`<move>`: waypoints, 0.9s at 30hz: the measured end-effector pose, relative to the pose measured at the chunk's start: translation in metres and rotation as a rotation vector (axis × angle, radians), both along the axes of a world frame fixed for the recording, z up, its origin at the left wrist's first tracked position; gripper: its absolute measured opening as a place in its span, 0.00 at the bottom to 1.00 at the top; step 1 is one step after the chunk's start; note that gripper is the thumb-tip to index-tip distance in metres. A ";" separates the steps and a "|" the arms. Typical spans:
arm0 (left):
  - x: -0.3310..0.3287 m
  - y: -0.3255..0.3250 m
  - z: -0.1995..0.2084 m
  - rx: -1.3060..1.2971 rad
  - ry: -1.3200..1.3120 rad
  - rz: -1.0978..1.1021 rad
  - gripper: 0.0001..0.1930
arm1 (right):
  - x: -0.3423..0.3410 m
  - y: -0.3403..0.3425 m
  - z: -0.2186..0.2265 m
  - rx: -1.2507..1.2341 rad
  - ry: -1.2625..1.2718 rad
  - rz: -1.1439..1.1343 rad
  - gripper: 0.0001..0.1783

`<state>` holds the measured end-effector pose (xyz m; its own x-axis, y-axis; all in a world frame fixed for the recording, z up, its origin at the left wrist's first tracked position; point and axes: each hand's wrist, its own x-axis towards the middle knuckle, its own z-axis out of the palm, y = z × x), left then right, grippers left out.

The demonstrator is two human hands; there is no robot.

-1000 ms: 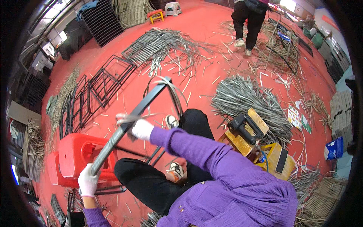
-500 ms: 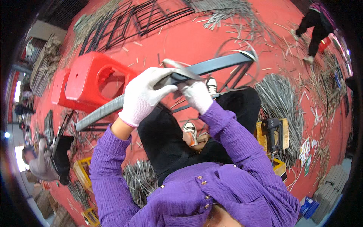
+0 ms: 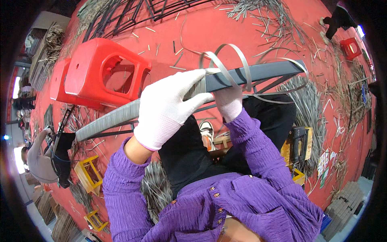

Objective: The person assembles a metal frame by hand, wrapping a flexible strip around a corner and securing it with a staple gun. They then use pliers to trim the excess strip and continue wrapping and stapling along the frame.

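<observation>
A long dark metal frame bar [image 3: 266,74] slants across in front of me. Its left part is wrapped tightly in flat grey strip [image 3: 111,117]. My left hand [image 3: 167,107], in a white glove, is closed round the bar where the wrapping ends, fingers on top and thumb on the near side. My right hand [image 3: 229,103], also gloved, is under the bar just to the right; the bar hides its fingers. From there, a loose grey strip [image 3: 241,56] curls over the bar in wide loops.
Red plastic stools [image 3: 86,78] stand left of the bar. Grey strip bundles [image 3: 155,187] lie by my legs. At right, a black tool [image 3: 298,145] rests on a yellow stool [image 3: 309,143]. Black metal frames [image 3: 137,16] lie at the back. A co-worker [image 3: 42,161] is at far left.
My right hand has moved right, away from the left, and is now under the bar. The strip's loops stand higher above the bar. My left hand stays closed on it.
</observation>
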<state>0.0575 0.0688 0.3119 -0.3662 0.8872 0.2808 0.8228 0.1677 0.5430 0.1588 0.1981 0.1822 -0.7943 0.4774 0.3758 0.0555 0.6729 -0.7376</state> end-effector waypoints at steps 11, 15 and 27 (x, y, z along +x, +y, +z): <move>-0.013 -0.001 -0.008 -0.060 0.183 -0.079 0.30 | 0.036 -0.006 0.047 -0.859 -0.095 0.095 0.12; -0.008 0.007 -0.011 -0.122 0.131 -0.016 0.30 | 0.065 -0.021 0.078 -0.953 -0.026 0.096 0.11; -0.022 0.046 -0.002 -0.211 0.593 -0.284 0.13 | 0.298 0.055 0.275 0.105 0.094 0.560 0.12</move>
<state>0.0356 0.1149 0.3097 0.0507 0.9837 0.1727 0.9984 -0.0457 -0.0324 0.4568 0.2529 0.4571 -0.8759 -0.0497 0.4799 -0.3928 0.6509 -0.6496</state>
